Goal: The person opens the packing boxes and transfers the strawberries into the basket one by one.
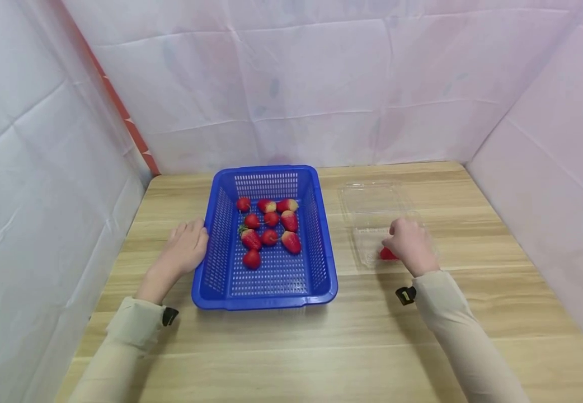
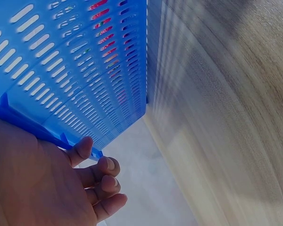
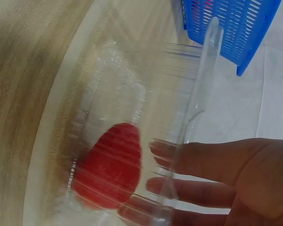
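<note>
On the wooden table stands a blue slotted basket (image 1: 266, 302) with several red strawberries (image 1: 291, 242) and round red cherry-like fruits (image 1: 252, 259) inside. My left hand (image 1: 188, 244) rests at its left rim, and the left wrist view shows the fingers loosely bent beside the rim. To the right lies a clear plastic clamshell box (image 1: 367, 243), lid laid back. Over its near part is my right hand (image 1: 411, 243), fingers reaching in. One red strawberry (image 3: 111, 167) lies in the box by those fingertips, which look loose around it; contact is hard to tell.
White patterned cloth (image 1: 311, 89) hangs behind the table and along both sides. The box's see-through lid (image 1: 374, 198) lies toward the back. Bare wood (image 1: 281, 352) shows in front of the basket.
</note>
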Demonstrator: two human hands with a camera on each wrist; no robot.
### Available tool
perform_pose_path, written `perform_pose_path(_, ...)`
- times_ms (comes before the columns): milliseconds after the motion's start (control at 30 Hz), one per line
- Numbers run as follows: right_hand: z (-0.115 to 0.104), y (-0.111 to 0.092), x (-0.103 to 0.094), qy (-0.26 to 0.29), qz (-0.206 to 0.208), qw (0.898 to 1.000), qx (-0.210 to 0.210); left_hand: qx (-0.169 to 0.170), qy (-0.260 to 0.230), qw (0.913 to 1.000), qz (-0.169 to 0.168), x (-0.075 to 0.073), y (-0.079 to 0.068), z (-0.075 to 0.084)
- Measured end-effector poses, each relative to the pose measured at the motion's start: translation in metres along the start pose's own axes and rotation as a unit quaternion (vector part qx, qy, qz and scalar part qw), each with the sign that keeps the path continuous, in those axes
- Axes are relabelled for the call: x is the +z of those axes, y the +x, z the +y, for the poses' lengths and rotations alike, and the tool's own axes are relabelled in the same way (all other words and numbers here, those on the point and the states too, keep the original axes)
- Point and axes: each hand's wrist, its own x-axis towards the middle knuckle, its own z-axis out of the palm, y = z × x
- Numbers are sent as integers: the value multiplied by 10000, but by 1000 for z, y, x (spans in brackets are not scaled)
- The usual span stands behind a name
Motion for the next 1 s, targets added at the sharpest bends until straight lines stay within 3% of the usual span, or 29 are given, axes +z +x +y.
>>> perform_pose_path(467, -8, 7, 8, 786, -414, 9960, 50, 65, 29, 9999, 86, 1, 1, -1)
perform_pose_path(833, -3, 10, 16, 889, -336, 9954, 125, 24, -1, 10000, 89, 3, 2, -3)
perform_pose_path(1000, -3, 10, 17, 1177, -244, 9927, 73, 24, -11, 10000, 81, 3, 3, -3)
